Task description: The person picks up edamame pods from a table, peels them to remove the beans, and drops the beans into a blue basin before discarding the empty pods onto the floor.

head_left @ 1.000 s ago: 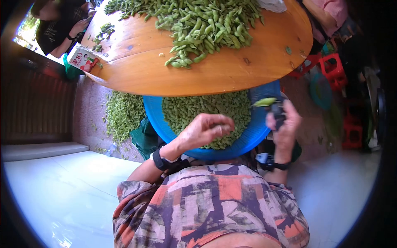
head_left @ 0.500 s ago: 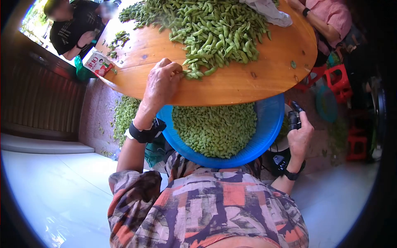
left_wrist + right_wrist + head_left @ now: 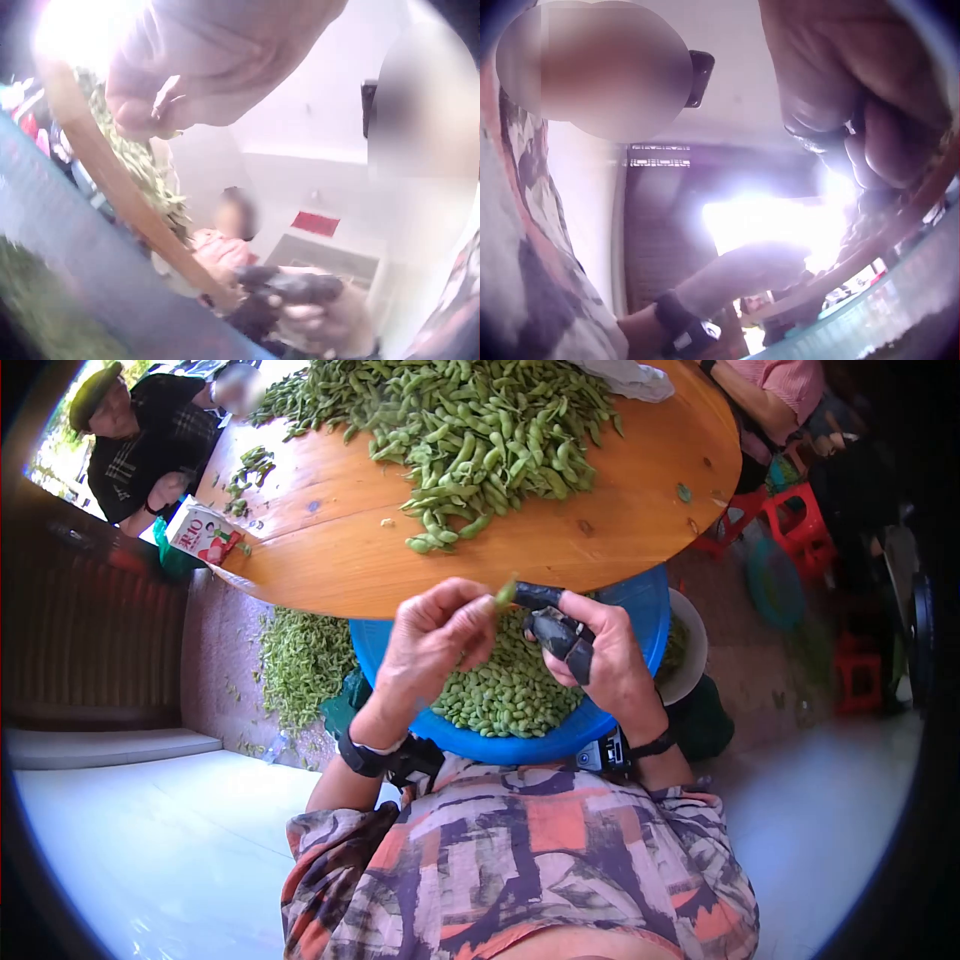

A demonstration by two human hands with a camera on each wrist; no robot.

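In the head view my left hand (image 3: 435, 645) pinches a green pod (image 3: 506, 593) between thumb and fingers, above a blue basin (image 3: 655, 630) of shelled green beans (image 3: 510, 695). My right hand (image 3: 605, 655) is beside it, with black coverings on thumb and index finger; the index fingertip meets the pod's right side. Its other fingers are curled, and whether they hold anything is hidden. A heap of whole pods (image 3: 490, 435) lies on the wooden table (image 3: 330, 560). The left wrist view shows my left hand (image 3: 217, 67) large, with the right hand (image 3: 315, 307) below.
Empty-looking pods (image 3: 300, 660) lie on the floor at the left. A white bowl (image 3: 690, 650) stands right of the basin. A printed carton (image 3: 205, 535) is at the table's left edge, a white cloth (image 3: 635, 378) at its far right. Two people sit beyond; red stools (image 3: 800, 530) stand right.
My left hand has come back from the table's pods to above the basin, now with a pod. My right hand has moved in from the right to meet it.
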